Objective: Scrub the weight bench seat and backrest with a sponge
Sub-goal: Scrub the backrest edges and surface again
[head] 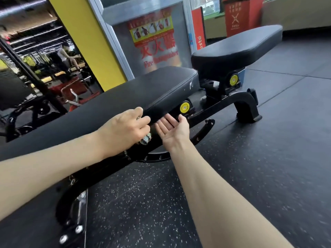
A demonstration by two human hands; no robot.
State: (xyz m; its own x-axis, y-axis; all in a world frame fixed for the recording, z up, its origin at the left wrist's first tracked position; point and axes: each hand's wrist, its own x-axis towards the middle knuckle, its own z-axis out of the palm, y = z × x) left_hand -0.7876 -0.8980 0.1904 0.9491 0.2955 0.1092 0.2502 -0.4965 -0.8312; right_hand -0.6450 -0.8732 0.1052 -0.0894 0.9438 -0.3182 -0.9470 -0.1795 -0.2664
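Black vinyl over both pads of the bench: long backrest running from the lower left corner to the middle, seat just beyond its far end, a narrow gap between them. Both on a black steel frame with yellow knobs, standing on a speckled rubber floor.

Left grip at the near side edge of the backrest, close to its seat end, fingers curled round a pale, glinting wad. Most likely the sponge, pressed against the pad's side wall. Right grip just beside it, palm up, fingers spread and straight, holding nothing, tips under the pad's lower edge.

Judged soft and light, that sponge: easily squashed, best bunched in the whole palm and pushed flat to the vinyl. Vinyl probably smooth and slippery when wet, foam beneath giving a little under pressure. Bench itself heavy and steady, unlikely to shift under scrubbing; underside lip of the pad a fair place to brace.

Hard to make out: nearly all of the sponge, covered by knuckles and fingers, so colour and shape uncertain. Pale scuffs at the backrest's end corner, dirt or wear impossible to tell. Near end of the backrest cut off at the left edge; far side of both pads out of sight.
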